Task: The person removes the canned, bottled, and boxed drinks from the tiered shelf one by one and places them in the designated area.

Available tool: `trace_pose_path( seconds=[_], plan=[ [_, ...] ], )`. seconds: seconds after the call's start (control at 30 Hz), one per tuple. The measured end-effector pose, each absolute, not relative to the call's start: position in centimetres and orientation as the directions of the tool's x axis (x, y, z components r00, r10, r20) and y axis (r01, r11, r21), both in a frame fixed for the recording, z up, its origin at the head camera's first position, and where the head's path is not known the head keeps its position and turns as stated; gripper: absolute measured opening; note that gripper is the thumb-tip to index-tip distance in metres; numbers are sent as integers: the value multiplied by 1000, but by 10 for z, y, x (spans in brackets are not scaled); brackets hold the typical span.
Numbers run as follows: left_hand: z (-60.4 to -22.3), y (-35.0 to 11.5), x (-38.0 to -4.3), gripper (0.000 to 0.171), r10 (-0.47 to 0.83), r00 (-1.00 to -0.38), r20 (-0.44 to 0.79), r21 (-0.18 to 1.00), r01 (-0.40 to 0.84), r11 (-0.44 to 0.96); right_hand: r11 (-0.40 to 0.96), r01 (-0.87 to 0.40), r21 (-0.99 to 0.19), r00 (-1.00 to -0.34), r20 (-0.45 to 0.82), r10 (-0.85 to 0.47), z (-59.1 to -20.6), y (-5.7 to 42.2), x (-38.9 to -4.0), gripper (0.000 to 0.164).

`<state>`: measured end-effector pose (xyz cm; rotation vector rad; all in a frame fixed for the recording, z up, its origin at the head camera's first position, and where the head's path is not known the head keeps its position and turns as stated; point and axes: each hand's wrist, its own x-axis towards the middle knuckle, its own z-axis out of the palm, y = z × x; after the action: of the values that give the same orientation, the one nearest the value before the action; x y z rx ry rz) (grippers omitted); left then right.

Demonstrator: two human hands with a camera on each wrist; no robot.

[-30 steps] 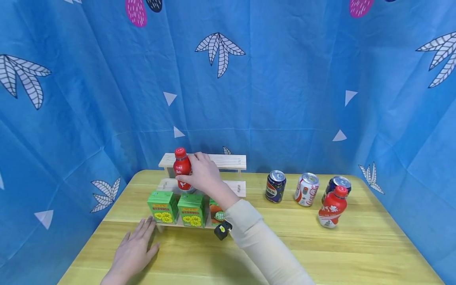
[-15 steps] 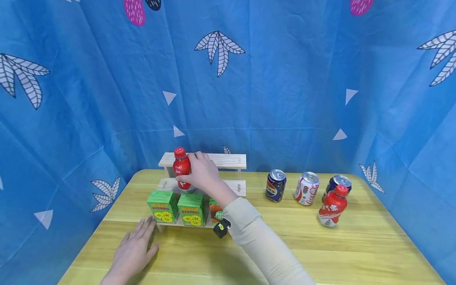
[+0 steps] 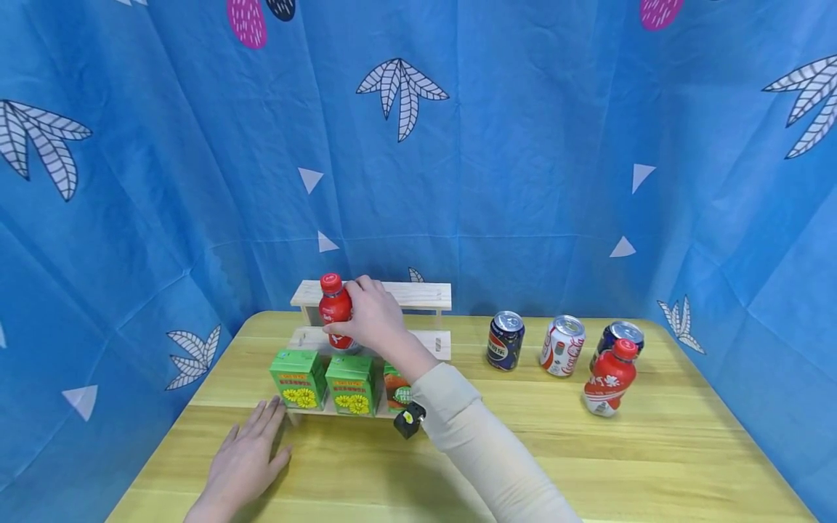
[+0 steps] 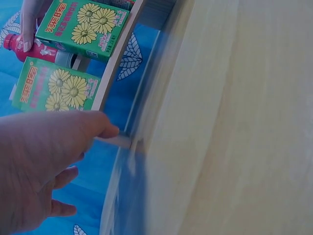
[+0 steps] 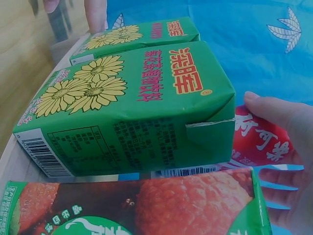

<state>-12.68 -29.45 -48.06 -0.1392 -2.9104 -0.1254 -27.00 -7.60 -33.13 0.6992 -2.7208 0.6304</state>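
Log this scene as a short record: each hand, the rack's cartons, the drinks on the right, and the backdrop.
Right hand: holding a red bottle upright at the middle tier of the wooden rack
Left hand: fingers extended, by the rack's near left corner; contact unclear
Front tier: two green chrysanthemum tea cartons, one red-fruit carton
Table, right: Pepsi can, Coca-Cola can, dark blue can partly behind a second red bottle
Backdrop: blue leaf-print cloth
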Motion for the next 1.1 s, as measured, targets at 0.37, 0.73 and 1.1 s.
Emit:
trace_pose_path(
  seconds=[0.37,0.73,1.1],
  plan=[
    [-483,-294,-127,70,89,-969,230,77,109,991,805,-510,-302,-839,378,-390,-328,-62,-268,67],
    [-481,-294,-126,71,92,-967,237,78,113,991,824,-488,-289,-843,401,-358,-324,-40,-263,70],
    [-482,-295,-127,71,91,-969,231,79,112,991,815,-493,-306,-831,442,-336,-323,-18,-257,71]
  ],
)
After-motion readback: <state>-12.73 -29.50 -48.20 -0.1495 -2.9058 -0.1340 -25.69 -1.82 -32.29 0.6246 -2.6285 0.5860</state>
